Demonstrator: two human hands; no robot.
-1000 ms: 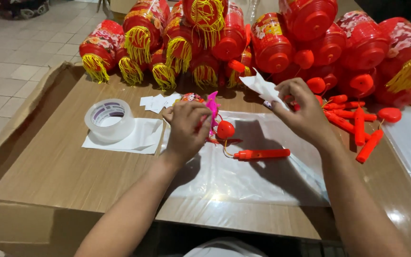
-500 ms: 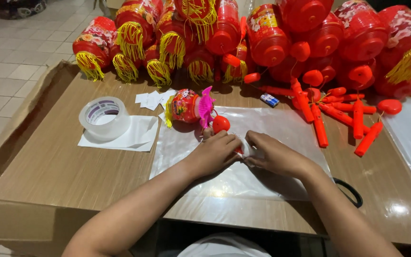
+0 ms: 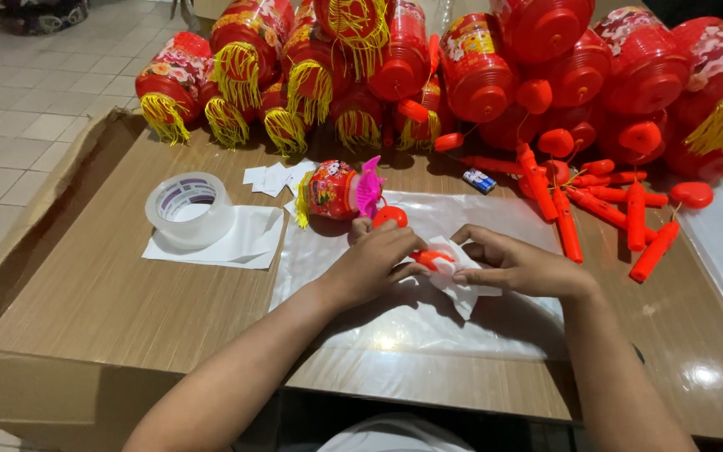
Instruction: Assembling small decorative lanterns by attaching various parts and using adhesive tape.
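My left hand (image 3: 374,261) and my right hand (image 3: 519,265) meet over a clear plastic sheet (image 3: 395,310) on the table. Between them they pinch a red plastic handle (image 3: 430,257) partly wrapped in a white paper slip (image 3: 462,289). Just beyond my left hand lies a small red lantern (image 3: 335,189) with a pink fin, a yellow tassel and a red round cap (image 3: 390,215) on a string.
A roll of clear tape (image 3: 187,209) sits on white paper at the left. Several red lanterns with yellow tassels (image 3: 361,59) are piled at the back. Loose red handles (image 3: 604,209) lie at the right. Flattened cardboard (image 3: 85,285) covers the table's left side.
Both hands came down from near the lantern to the plastic sheet. The right hand brought the white paper slip, which now wraps the red handle.
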